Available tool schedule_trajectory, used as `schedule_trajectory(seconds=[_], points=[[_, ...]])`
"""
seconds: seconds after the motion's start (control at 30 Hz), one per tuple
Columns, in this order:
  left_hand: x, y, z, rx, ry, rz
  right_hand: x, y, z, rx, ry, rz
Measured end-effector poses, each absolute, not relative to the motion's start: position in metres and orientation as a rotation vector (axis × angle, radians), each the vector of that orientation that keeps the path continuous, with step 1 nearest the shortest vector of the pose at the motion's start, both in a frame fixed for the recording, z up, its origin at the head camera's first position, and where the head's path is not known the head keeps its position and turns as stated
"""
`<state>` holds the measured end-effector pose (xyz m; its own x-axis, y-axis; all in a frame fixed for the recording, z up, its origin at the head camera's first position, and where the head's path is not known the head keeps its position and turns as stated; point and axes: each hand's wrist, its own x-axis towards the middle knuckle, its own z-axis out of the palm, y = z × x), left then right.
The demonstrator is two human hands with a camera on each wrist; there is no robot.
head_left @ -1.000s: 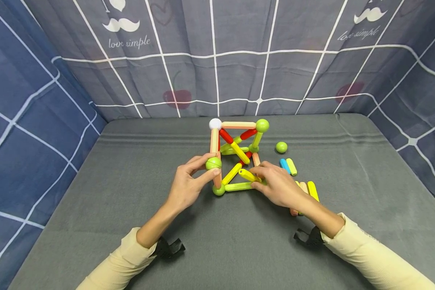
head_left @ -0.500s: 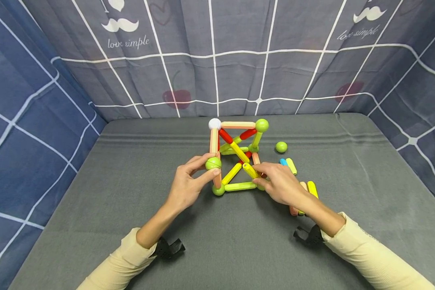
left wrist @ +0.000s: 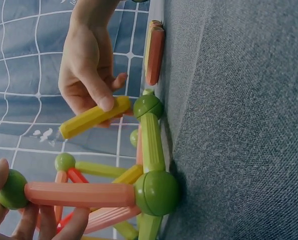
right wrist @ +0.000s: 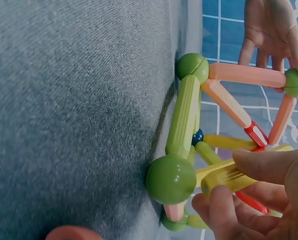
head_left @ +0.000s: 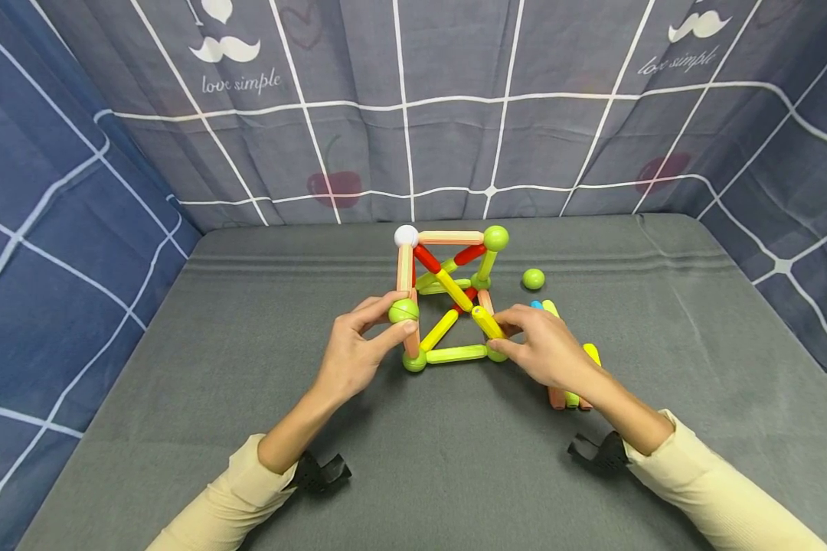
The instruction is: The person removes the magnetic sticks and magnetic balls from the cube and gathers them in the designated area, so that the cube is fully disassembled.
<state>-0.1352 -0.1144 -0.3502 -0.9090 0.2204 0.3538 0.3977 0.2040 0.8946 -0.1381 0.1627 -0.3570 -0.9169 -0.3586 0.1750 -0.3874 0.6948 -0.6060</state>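
Observation:
In the head view, a frame of coloured rods and balls (head_left: 456,353) stands in the middle of the table. My left hand (head_left: 358,352) pinches the green ball (head_left: 403,311) at its upper front left corner, atop a salmon rod (left wrist: 81,194). Between thumb and fingers my right hand (head_left: 544,348) grips a short yellow rod (head_left: 488,323), tilted over the front right green ball (right wrist: 171,179). The rod's lower end is close to that ball in the left wrist view. A white ball (head_left: 406,236) and another green ball (head_left: 496,238) top the back corners.
A loose green ball (head_left: 534,278) lies right of the frame. Several spare rods (head_left: 570,398) lie on the grey cloth near my right wrist, partly hidden by it. A patterned curtain (head_left: 448,145) hangs behind the table.
My right hand has shifted slightly right, and the yellow rod has swung from nearly flat to a steeper tilt. My left hand keeps its hold on the green ball.

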Motion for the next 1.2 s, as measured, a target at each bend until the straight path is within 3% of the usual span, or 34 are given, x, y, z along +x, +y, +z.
schedule_trajectory(seconds=[0.67,1.2], points=[[-0.135,-0.115,-0.351,-0.587,-2.331,-1.791,-0.121,0.177,-0.355,0.691,-2.893,1.068],[-0.134,-0.116,-0.351,-0.601,-2.31,-1.796,-0.111,0.21,-0.356,0.541,-2.899,1.188]])
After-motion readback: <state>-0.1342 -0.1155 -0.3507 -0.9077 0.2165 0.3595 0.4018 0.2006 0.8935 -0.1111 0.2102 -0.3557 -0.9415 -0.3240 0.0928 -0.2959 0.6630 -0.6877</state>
